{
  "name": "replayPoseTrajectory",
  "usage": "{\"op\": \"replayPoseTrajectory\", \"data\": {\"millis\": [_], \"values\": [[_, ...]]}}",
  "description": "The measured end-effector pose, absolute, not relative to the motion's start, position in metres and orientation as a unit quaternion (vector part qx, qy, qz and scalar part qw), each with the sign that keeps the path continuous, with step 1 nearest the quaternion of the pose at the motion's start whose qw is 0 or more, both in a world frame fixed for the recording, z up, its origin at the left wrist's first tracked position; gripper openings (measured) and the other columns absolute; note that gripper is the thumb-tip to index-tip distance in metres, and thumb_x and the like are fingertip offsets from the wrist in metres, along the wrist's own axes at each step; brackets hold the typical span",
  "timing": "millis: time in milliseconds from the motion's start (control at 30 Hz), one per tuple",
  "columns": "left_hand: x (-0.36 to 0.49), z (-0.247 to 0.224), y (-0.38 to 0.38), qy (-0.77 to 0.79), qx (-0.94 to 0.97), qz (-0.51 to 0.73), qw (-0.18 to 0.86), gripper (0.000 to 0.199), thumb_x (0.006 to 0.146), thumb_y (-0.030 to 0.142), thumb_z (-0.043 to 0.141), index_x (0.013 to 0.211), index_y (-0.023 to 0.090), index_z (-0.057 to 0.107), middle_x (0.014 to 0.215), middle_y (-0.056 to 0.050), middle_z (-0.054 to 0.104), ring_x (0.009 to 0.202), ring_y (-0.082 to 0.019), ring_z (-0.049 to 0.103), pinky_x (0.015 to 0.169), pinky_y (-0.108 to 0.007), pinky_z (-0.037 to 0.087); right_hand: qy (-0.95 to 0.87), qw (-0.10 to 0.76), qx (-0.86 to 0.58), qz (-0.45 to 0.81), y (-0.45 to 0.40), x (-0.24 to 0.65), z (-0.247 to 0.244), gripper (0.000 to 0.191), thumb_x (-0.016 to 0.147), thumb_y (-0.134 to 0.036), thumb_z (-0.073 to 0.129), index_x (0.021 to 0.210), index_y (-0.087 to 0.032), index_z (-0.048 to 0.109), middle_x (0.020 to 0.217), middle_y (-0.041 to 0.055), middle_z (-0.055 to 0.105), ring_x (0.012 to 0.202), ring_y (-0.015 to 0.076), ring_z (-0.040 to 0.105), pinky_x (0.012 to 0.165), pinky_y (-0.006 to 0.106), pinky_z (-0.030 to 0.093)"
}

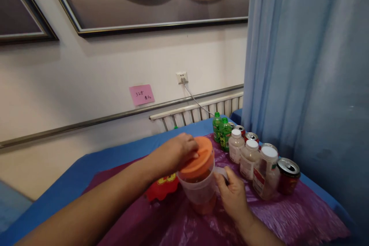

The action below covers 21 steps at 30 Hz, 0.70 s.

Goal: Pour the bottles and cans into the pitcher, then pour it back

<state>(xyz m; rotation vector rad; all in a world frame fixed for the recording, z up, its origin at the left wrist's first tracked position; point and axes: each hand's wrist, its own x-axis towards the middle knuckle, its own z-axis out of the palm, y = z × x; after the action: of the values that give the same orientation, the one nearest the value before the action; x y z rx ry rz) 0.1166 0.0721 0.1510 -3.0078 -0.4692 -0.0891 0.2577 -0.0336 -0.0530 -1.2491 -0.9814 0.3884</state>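
A clear plastic pitcher (196, 192) with an orange lid (204, 159) stands on purple plastic sheeting. The lid sits at the pitcher's mouth, slightly tilted; whether it is fully seated I cannot tell. My left hand (184, 149) lies over the lid with its fingers curled, gripping its top. Wrapped round the pitcher's handle is my right hand (232, 190), on the right side. The lower part of the pitcher looks orange. Behind my left forearm lies a red item with yellow print (164, 187), partly hidden.
Green bottles (225, 134), white-capped clear jars (247, 161) and several opened cans (289, 175) line the right side. Purple sheeting (259, 221) covers part of the blue-covered table (106, 153). A blue curtain (296, 77) hangs right; a cord runs from the wall socket (182, 77).
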Motion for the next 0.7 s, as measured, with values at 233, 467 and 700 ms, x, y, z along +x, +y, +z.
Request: {"op": "replayPoseTrajectory", "data": {"millis": [233,467,700], "values": [[0.104,0.192,0.068,-0.213,-0.969,-0.120,0.044,0.017,0.095,0.030,0.054,0.087,0.020,0.066,0.088,-0.004,0.066,0.081,-0.018,0.058,0.072,-0.028,0.046,-0.441,0.678,-0.559,0.182,-0.034,0.260,-0.053,0.040,0.091,-0.053,0.059,0.068,-0.022,0.050,0.058,-0.0059,0.048,0.053,0.0123,0.045,0.051,0.022,0.036],[0.024,0.138,0.050,-0.456,-0.714,-0.427,-0.316,0.028,0.074,0.038,0.076,0.093,0.018,0.074,0.082,-0.001,0.074,0.074,-0.019,0.066,0.063,-0.025,0.052,-0.437,0.670,-0.572,0.184,-0.043,0.261,-0.049,0.038,0.092,-0.053,0.059,0.070,-0.022,0.053,0.061,-0.0052,0.050,0.056,0.0132,0.047,0.054,0.023,0.039],[-0.090,0.039,0.045,-0.591,-0.306,-0.554,-0.501,0.016,0.075,0.010,0.072,0.088,0.017,0.069,0.080,-0.005,0.075,0.077,-0.022,0.075,0.060,-0.025,0.061,-0.441,0.657,-0.584,0.183,-0.053,0.264,-0.049,0.038,0.090,-0.056,0.059,0.074,-0.021,0.060,0.064,-0.0028,0.056,0.060,0.0154,0.051,0.056,0.025,0.042]]}}
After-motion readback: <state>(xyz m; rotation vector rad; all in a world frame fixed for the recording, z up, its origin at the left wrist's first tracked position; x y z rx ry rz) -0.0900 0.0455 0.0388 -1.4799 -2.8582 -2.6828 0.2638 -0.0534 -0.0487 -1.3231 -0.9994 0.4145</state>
